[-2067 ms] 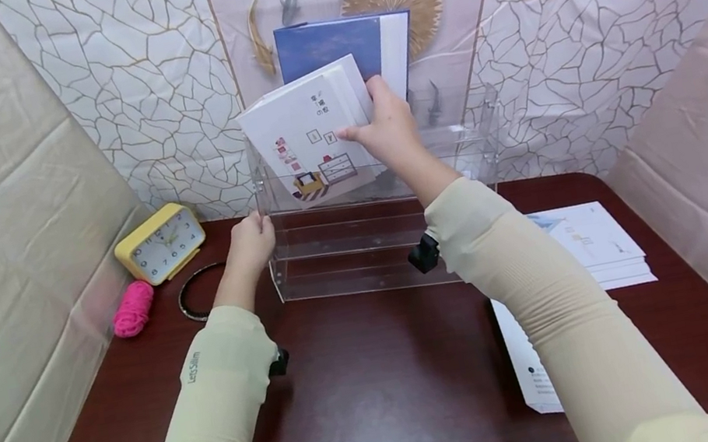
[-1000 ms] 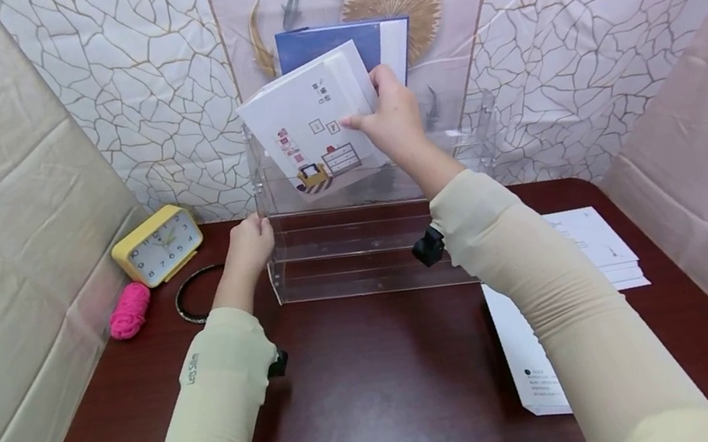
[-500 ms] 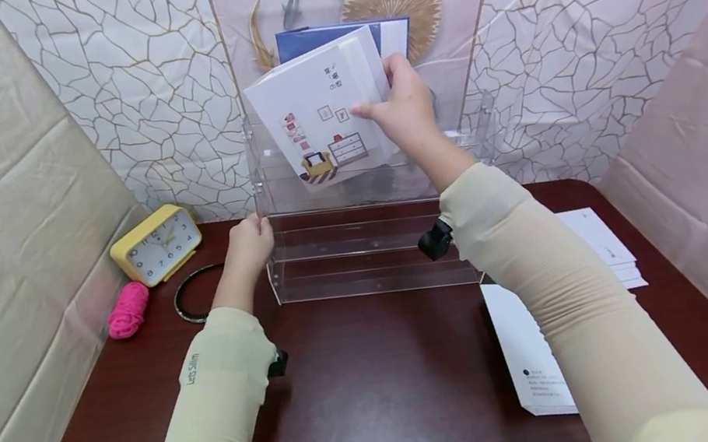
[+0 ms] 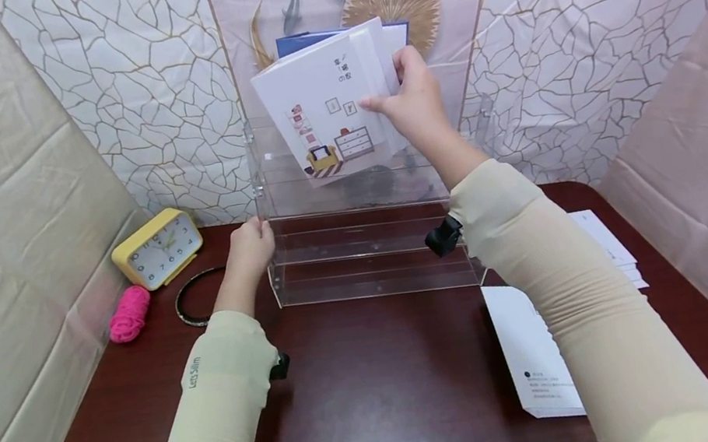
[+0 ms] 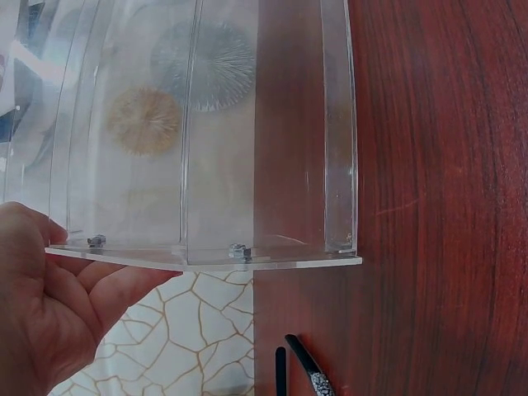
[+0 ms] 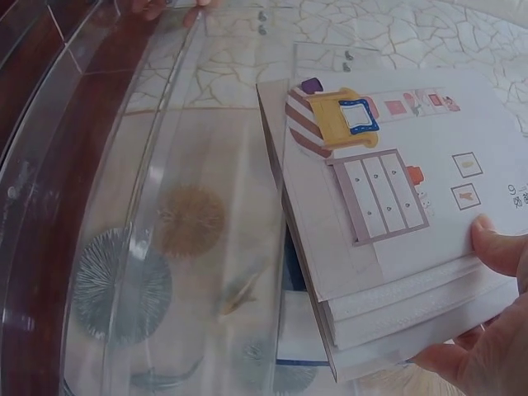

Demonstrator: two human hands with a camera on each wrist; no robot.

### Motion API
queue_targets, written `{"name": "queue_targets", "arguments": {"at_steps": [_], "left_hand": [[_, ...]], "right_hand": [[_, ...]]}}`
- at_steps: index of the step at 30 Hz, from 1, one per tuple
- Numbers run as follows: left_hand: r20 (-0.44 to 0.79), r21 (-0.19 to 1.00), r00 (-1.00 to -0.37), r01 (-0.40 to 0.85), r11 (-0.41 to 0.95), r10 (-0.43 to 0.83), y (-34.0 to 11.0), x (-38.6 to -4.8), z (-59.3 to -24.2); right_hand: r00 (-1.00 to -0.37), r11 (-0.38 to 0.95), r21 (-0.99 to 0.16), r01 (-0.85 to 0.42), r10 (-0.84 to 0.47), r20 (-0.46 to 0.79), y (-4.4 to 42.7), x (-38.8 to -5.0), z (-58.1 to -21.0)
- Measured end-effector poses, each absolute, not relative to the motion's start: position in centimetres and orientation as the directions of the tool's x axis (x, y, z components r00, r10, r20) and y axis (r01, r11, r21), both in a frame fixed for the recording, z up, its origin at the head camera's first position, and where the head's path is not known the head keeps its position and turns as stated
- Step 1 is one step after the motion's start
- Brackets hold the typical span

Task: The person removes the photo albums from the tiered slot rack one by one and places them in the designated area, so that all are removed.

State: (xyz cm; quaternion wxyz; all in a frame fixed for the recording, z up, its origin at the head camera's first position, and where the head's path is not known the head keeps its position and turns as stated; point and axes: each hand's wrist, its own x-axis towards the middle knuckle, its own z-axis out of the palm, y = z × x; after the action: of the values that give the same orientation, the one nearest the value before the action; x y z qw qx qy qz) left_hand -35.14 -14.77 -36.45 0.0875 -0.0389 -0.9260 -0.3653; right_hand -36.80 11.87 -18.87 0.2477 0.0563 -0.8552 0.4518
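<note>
A clear tiered rack (image 4: 373, 289) stands at the back of the dark table. My left hand (image 4: 250, 247) grips its left side panel; in the left wrist view the fingers of that hand (image 5: 58, 297) wrap the panel's edge. My right hand (image 4: 416, 101) pinches a white book (image 4: 321, 112) with a drawn sofa and drawers, thumb on the front cover, and the book tilts above the rack's upper tier. In the right wrist view the book (image 6: 396, 198) shows thick layered pages beside my hand (image 6: 495, 330). Behind it stands a blue book (image 4: 294, 43), mostly hidden.
At the left are a yellow alarm clock (image 4: 157, 249), pink yarn (image 4: 129, 313) and a black hoop (image 4: 180, 303). On the right lie a white book (image 4: 526, 349), partly under my right sleeve, and a white stack (image 4: 602, 236). Fabric walls surround the table.
The white book in my right hand has moved up and to the right, covering more of the blue book. My left hand keeps its grip on the rack.
</note>
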Motion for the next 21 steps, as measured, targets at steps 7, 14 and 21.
{"name": "queue_targets", "arguments": {"at_steps": [7, 14, 21], "left_hand": [[0.186, 0.672, -0.983, 0.127, 0.729, -0.001, -14.6, -34.9, -36.2], [0.191, 0.659, -0.982, 0.130, 0.741, 0.003, -14.7, -34.8, -36.1], [0.191, 0.647, -0.982, 0.134, 0.751, 0.011, -14.8, -34.8, -36.1]], "right_hand": [[-0.854, 0.581, -0.735, -0.349, 0.125, 0.504, 12.7, -36.6, -18.3], [-0.853, 0.515, -0.773, -0.370, 0.142, 0.502, 13.7, -36.3, -17.4], [-0.833, 0.382, -0.808, -0.449, 0.147, 0.533, 15.3, -35.8, -17.3]]}}
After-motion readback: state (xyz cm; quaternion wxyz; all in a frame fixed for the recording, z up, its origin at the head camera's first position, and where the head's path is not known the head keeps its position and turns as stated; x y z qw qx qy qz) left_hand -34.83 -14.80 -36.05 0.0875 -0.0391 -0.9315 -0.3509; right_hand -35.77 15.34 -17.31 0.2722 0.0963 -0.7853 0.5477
